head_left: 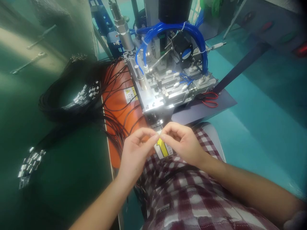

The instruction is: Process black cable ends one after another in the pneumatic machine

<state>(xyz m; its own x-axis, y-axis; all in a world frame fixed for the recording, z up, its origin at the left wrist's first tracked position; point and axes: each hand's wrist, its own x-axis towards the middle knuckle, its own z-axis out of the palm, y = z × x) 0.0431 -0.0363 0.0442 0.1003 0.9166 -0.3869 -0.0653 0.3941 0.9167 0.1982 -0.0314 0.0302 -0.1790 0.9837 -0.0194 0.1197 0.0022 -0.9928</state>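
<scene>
My left hand [135, 150] and my right hand [185, 145] meet in front of the machine, thumbs and forefingers pinched close together. Whatever sits between the fingertips is too small to make out. Right below the fingertips shows a white label [164, 150] with a yellow arrow, partly covered by my hands. Just beyond them stands a metal machine [155, 102] with blue air hoses [172, 27] looping over it. Thin black cables [116, 127] lie across the orange surface [120, 86] to the left of my hands.
Coiled black cables with shiny metal ends [83, 95] lie on the green table [67, 179], with another bunch of metal ends [31, 164] nearer. Two wrenches, one a spanner [28, 62], lie farther back. Red-handled scissors [209, 99] rest beside the machine. A dark post [242, 65] stands at the right.
</scene>
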